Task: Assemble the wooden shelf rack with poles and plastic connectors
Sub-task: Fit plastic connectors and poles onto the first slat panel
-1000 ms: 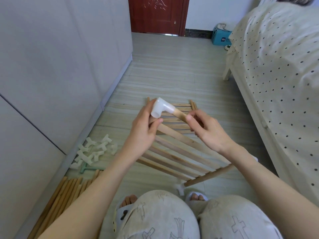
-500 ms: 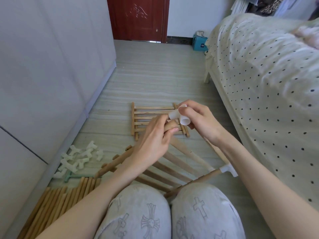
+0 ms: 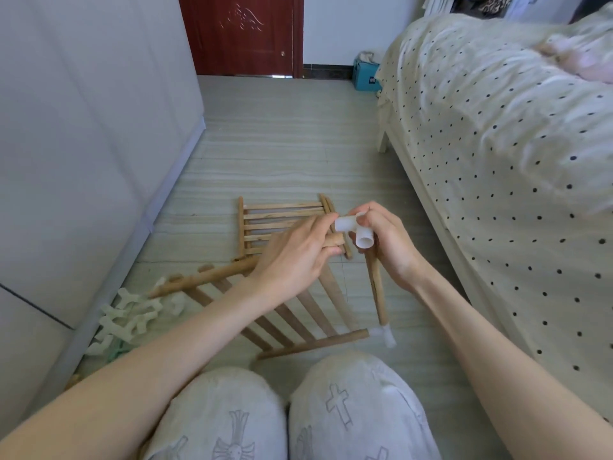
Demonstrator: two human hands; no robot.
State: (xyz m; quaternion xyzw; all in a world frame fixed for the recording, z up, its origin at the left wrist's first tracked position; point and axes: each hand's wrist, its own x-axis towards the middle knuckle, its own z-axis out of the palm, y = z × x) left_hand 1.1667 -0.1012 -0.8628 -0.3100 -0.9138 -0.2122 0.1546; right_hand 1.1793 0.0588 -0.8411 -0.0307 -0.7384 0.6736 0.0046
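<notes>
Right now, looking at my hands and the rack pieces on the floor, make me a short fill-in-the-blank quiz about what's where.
1. The right hand holds a white plastic ____.
2. The left hand grips the end of a ____ rail of the slatted panel.
3. The spare connectors lie on the floor beside the ____ cabinet wall.
4. The door at the far end is dark ____.

Missing words: connector; wooden; grey; red

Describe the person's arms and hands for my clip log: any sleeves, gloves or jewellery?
Both forearms are bare, with no sleeve in view. The left hand and right hand wear no gloves, and no rings, watch or bracelet show. Fingernails look short and unpainted.
</notes>
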